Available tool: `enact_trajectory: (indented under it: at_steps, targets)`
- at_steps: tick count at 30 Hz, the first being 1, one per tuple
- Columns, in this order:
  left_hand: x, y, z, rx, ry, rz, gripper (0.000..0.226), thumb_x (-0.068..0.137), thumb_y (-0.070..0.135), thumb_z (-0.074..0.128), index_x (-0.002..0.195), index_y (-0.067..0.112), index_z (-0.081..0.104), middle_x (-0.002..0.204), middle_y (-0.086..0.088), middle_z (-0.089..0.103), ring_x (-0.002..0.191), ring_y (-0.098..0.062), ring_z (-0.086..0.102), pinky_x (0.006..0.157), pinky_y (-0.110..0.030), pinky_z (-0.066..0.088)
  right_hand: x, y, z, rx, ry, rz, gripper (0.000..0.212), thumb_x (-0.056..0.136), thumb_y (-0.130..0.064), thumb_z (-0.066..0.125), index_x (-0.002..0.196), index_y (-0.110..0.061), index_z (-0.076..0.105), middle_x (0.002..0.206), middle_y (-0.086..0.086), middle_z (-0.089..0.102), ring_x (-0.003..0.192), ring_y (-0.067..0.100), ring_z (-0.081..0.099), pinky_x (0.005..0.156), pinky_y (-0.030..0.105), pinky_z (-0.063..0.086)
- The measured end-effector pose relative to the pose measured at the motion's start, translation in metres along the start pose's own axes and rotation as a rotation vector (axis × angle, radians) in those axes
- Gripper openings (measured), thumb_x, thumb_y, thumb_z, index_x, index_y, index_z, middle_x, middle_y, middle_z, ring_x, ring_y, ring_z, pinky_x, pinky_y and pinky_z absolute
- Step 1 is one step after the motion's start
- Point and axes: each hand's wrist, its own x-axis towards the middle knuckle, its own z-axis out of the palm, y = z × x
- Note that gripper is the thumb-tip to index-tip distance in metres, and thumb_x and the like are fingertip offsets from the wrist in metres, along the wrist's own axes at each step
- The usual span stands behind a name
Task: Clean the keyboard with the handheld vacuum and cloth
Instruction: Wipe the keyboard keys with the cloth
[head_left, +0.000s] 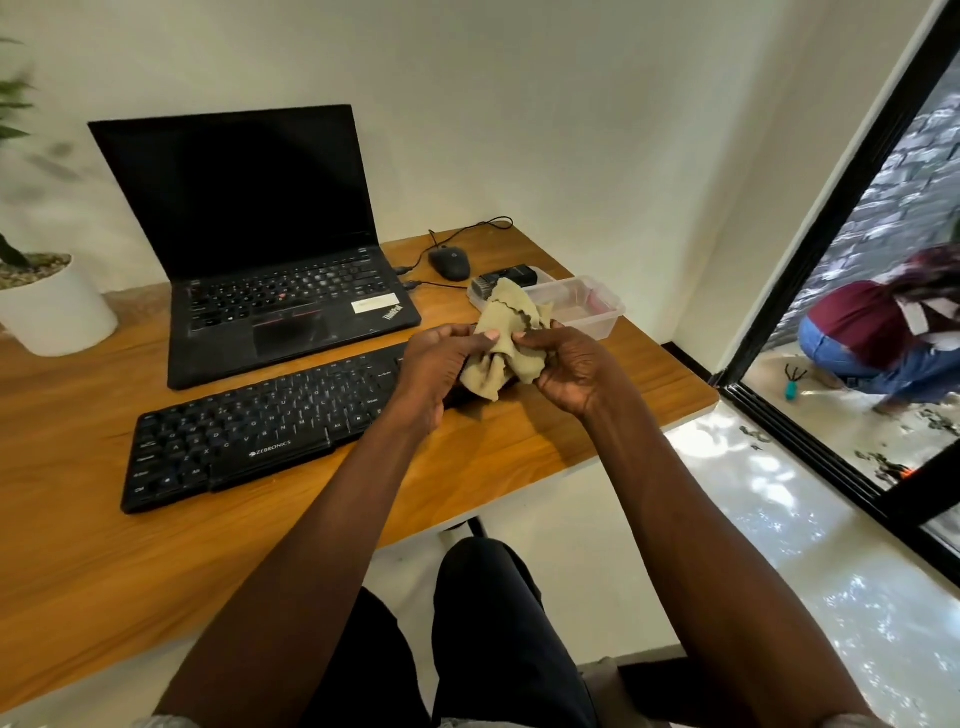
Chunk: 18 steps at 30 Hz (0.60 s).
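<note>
Wooden desk (519, 447); both hands bunch crumpled tan cloth (506, 338) above black keyboard (260, 421)

The wooden brown table (545, 441) carried a black flat keyboard (249, 431), an open black laptop (270, 270), a black wired mouse (450, 262), a clear plastic box (582, 306) and a white round plant pot (52, 306).

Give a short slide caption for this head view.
Both hands hold a beige cloth above the black keyboard.
</note>
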Motion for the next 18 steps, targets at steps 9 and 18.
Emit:
enact_trajectory:
  at_steps: [9, 18]
  targets:
    - [0.016, 0.015, 0.005, 0.087, -0.111, 0.004, 0.023, 0.084, 0.002, 0.069, 0.106, 0.005, 0.07, 0.097, -0.011, 0.075, 0.09, -0.023, 0.072, 0.08, -0.038, 0.059, 0.002, -0.031, -0.005, -0.255, 0.146, 0.009, 0.052, 0.078, -0.009, 0.076, 0.126, -0.006, 0.056, 0.11, 0.018, 0.068, 0.097, 0.031, 0.068, 0.082, 0.051, 0.057]
    - [0.034, 0.006, 0.018, 0.01, 0.033, 0.02, 0.012, 0.081, 0.0, 0.072, 0.081, 0.011, 0.072, 0.094, -0.011, 0.074, 0.091, -0.025, 0.069, 0.08, -0.041, 0.057, 0.01, -0.046, -0.019, -0.661, 0.196, 0.03, 0.037, 0.081, 0.001, 0.067, 0.116, -0.009, 0.057, 0.116, 0.024, 0.063, 0.104, 0.039, 0.063, 0.094, 0.053, 0.05]
